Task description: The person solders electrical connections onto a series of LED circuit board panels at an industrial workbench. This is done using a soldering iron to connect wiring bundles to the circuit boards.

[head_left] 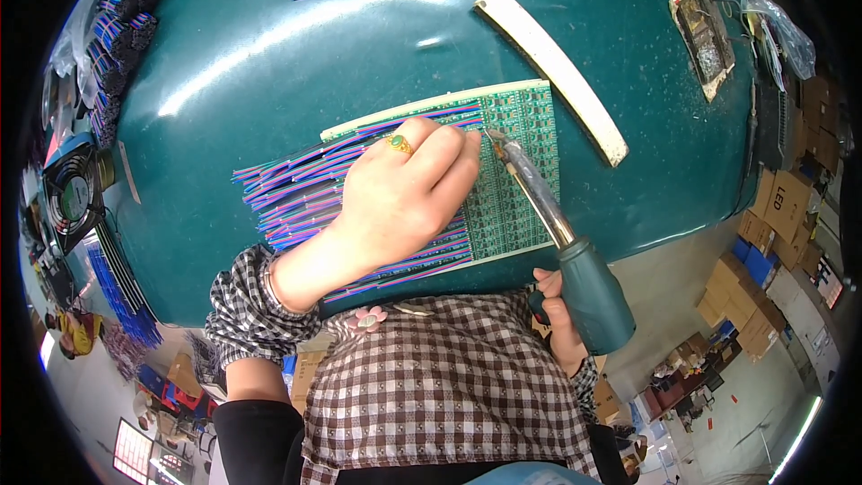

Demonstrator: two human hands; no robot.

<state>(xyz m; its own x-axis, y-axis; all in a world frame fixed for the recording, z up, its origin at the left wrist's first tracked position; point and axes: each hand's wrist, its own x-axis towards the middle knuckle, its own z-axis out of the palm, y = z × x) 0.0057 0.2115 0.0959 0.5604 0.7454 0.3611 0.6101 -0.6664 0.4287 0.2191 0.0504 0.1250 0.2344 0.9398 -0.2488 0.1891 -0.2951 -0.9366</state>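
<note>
Board (523,175) mid-frame, wires (301,202) across its left. My left hand (406,187) curls over them, fingertips hidden; can't tell its grip. My right hand (562,330), lower right, wraps the iron (594,298), tip by wire ends. Soldering, I judge; next calls for steadiness.

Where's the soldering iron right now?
In the head view, the soldering iron sits right of centre, handle at the right hand, tip at the green circuit boards beside the left hand.
</note>
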